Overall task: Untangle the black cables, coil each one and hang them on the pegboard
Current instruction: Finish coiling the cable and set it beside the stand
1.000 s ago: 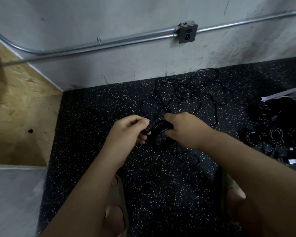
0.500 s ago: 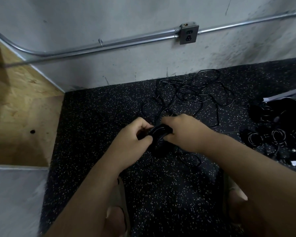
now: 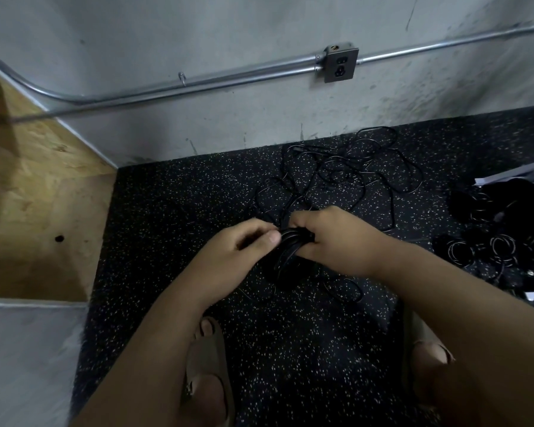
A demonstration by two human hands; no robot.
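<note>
A partly wound coil [image 3: 285, 246] of black cable is held low over the speckled rubber floor [image 3: 173, 211], between the two hands of a crouching person. The right hand [image 3: 336, 238] is clamped round the coil's right side, fingers curled over the loops. The left hand [image 3: 244, 243] is curled at the coil's left edge, thumb pressed to the turns, and a strand appears to be pinched there. Just beyond the hands, toward the wall, the loose tangle [image 3: 352, 177] of cable lies spread on the floor, with strands running back toward the coil. The winding is judged best done with the loops kept stacked and even under the right hand while slack is fed in a turn at a time by the left. Crossings in the tangle should be shaken free before they are drawn tight, and the tail wrapped round the bundle so that it hangs without unwinding. To the right, a dark heap [image 3: 487, 245] of what look like coiled cables is cut off by the frame's edge and cannot be counted. The pegboard is not in view. How many cables make up the tangle, which strand feeds the coil and where the plugs lie cannot be made out in the dim light, and the undersides of both hands are hidden.
</note>
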